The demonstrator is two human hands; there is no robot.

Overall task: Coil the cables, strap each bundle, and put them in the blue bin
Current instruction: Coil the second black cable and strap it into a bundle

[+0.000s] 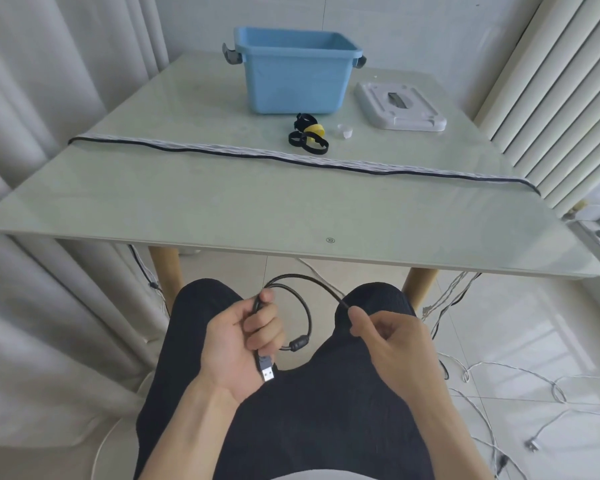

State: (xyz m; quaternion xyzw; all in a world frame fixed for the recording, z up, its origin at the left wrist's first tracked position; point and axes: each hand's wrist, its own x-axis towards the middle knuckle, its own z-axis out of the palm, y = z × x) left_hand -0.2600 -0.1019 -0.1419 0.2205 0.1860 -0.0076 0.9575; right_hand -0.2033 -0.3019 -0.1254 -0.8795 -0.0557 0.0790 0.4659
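Lower centre, left hand: fingers curled round a black cable, thumb pressing it near the top of the loop; the USB plug sticks out below the palm.
Lower right of centre, right hand: thumb and forefinger pinch the same cable further along, other fingers curled.
Cable: makes one loop between the hands, over the lap, with a ferrite bead at the bottom of the loop.
Bin: blue, open, top centre on the table.
Straps: black and yellow, just below the bin.
Lid: white, right of the bin.
Cap: small, white, between straps and lid.
Long cables: black and white, stretched across the table, ends hanging off both sides.
Floor, lower right: loose white cables.
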